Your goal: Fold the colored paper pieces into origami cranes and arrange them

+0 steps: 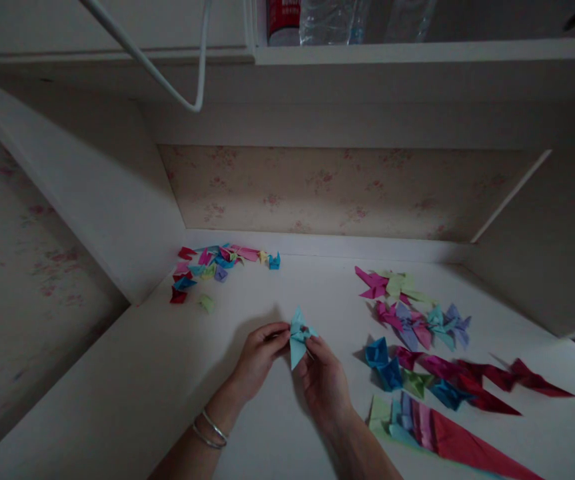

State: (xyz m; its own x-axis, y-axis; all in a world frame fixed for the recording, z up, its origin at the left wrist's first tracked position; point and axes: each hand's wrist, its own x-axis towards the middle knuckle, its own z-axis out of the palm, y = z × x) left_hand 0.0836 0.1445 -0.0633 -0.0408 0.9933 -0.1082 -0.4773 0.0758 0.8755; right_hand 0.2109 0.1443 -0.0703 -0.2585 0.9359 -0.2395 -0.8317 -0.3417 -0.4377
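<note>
Above the surface (132,373), toward its near edge: turquoise folded paper (296,343) is held.
Left hand (257,363): pinches one side, seemingly for steadiness.
Right hand (328,388): thumb and fingers close opposite, apparently controlling the folds.
Far left corner: small folded pieces (224,262) cluster.
Right edge: pointed pieces (407,328) lie in rows, apparently sorted by shape.

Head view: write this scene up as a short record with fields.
Left hand: the hand grips the left side of a teal folded paper
Right hand: the hand grips its right side
Left wrist: two silver bangles
Surface: white desktop
Far left: small multicoloured folded papers
Right: larger folded pieces, loosely in rows
Backdrop: floral panel
</note>
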